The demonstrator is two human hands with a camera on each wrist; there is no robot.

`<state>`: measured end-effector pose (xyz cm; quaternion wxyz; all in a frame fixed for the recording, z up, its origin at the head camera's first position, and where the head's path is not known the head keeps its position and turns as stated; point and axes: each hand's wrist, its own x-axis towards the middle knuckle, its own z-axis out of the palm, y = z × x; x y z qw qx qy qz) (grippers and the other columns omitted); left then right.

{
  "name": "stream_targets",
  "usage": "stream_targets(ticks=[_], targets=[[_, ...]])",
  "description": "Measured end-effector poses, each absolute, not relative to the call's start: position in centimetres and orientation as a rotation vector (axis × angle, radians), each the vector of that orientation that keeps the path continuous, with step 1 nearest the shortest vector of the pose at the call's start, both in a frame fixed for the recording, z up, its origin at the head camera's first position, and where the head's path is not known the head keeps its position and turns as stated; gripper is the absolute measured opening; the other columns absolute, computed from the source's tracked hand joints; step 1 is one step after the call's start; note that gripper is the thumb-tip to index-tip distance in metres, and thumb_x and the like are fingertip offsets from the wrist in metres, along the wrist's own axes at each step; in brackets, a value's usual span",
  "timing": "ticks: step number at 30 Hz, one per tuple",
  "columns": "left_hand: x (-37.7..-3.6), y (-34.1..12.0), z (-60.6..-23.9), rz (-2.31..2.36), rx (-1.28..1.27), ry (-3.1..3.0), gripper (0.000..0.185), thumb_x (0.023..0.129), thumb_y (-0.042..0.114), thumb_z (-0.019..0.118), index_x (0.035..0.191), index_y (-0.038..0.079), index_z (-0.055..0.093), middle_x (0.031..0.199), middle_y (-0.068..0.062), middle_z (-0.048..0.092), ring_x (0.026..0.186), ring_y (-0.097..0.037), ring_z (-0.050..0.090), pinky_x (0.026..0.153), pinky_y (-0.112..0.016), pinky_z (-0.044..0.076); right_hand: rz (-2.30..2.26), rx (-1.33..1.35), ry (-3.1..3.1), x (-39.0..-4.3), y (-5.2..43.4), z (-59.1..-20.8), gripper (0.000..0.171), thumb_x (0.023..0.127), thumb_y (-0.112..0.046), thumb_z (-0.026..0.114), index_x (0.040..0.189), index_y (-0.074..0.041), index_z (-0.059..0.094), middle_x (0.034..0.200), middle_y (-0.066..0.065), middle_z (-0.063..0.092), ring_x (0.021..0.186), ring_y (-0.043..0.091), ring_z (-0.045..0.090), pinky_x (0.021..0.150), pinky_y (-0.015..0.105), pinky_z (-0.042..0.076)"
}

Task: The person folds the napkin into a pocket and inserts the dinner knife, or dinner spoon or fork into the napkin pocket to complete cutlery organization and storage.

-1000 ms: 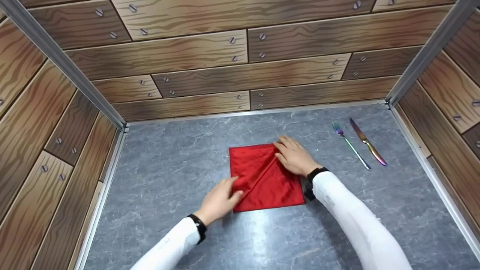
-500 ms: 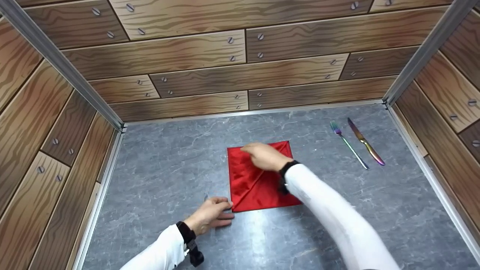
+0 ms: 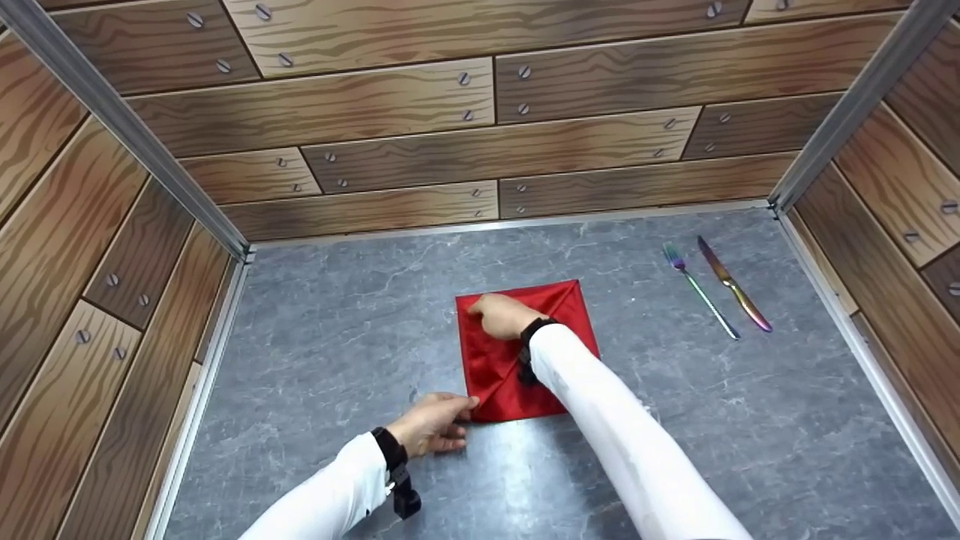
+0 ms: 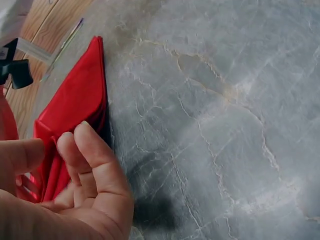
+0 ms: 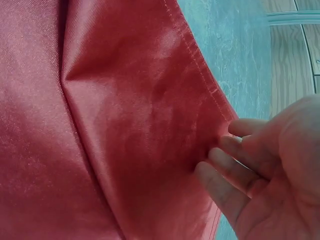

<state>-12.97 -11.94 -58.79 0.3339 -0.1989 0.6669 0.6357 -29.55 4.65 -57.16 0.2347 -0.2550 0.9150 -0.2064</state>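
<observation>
On the near left, the left hand [image 3: 431, 424] rests on the grey marble-patterned tabletop [image 3: 337, 330] with its fingertips [image 4: 75, 145] curled onto the near left corner of the folded red satin cloth napkin [image 3: 559, 315], pinching that corner against the surface. The napkin lies at the middle of the tabletop, roughly square, with a diagonal crease running from that near left corner towards the far right one.

The right hand [image 3: 499, 315] reaches across to the far left corner; in the right wrist view its fingers [image 5: 225, 175] are bent over the hemmed edge and seem to grip the top layer there, though the thumb is hidden.

To do this fold well, I would judge that the left hand should keep its corner pinned flat while the right draws only one layer along, keeping the hems aligned so the slippery fabric does not skew.

At the far right, well apart from the napkin, an iridescent metal fork [image 3: 700, 289] and an iridescent metal knife [image 3: 734, 286] lie side by side.
</observation>
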Motion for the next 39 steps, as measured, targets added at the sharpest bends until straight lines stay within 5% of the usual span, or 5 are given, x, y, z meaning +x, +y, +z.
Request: stream_targets(ticks=[7, 13, 20, 31, 39], targets=[[-12.9, -11.3, -59.0, 1.703, -0.469, 1.732, 0.019, 0.099, 0.019, 0.064, 0.110, 0.005, 0.057, 0.101, -0.011, 0.066, 0.064, -0.011, 0.065, 0.059, -0.023, 0.061, -0.584, -0.740, 2.574, -29.4, 4.6, -57.3, 0.051, 0.095, 0.004, 0.043, 0.141, -0.003, 0.062, 0.145, 0.017, 0.061, 0.141, 0.031, 0.052, 0.120, 0.042, 0.042], [-12.0, -10.2, -59.0, 1.741, -0.306, 1.889, 0.016, 0.098, 0.012, 0.061, 0.109, 0.001, 0.055, 0.097, -0.016, 0.072, 0.064, -0.013, 0.066, 0.059, -0.028, 0.062, -0.613, -0.634, 2.651, -29.2, 3.5, -57.8, 0.043, 0.105, -0.024, 0.054, 0.142, -0.002, 0.059, 0.143, 0.017, 0.063, 0.137, 0.033, 0.057, 0.116, 0.046, 0.046], [-11.0, -8.4, -59.0, 1.672, -0.065, 2.141, 0.016, 0.095, 0.011, 0.065, 0.106, 0.000, 0.060, 0.093, -0.018, 0.074, 0.063, -0.015, 0.067, 0.058, -0.038, 0.063, -0.432, -0.518, 2.729, -28.9, 1.7, -58.5, 0.059, 0.088, -0.051, 0.074, 0.126, -0.007, 0.061, 0.123, 0.013, 0.070, 0.115, 0.030, 0.068, 0.095, 0.049, 0.058], [-10.6, -7.4, -58.5, 1.600, 0.053, 2.244, 0.014, 0.096, 0.017, 0.069, 0.101, 0.005, 0.064, 0.082, -0.022, 0.073, 0.055, -0.023, 0.068, 0.055, -0.048, 0.061, -0.136, -0.623, 2.915, -27.9, 0.3, -59.1, 0.025, 0.091, -0.023, 0.067, 0.109, -0.006, 0.064, 0.103, 0.015, 0.075, 0.099, 0.033, 0.074, 0.077, 0.052, 0.063], [-10.5, -7.7, -58.6, 1.576, 0.061, 2.246, 0.013, 0.094, 0.017, 0.070, 0.100, 0.006, 0.066, 0.080, -0.022, 0.073, 0.056, -0.019, 0.067, 0.051, -0.027, 0.053, -0.277, -0.671, 3.012, -28.3, 0.9, -58.1, 0.010, 0.089, -0.010, 0.064, 0.086, -0.010, 0.073, 0.085, 0.012, 0.077, 0.082, 0.033, 0.075, 0.070, 0.052, 0.062]])
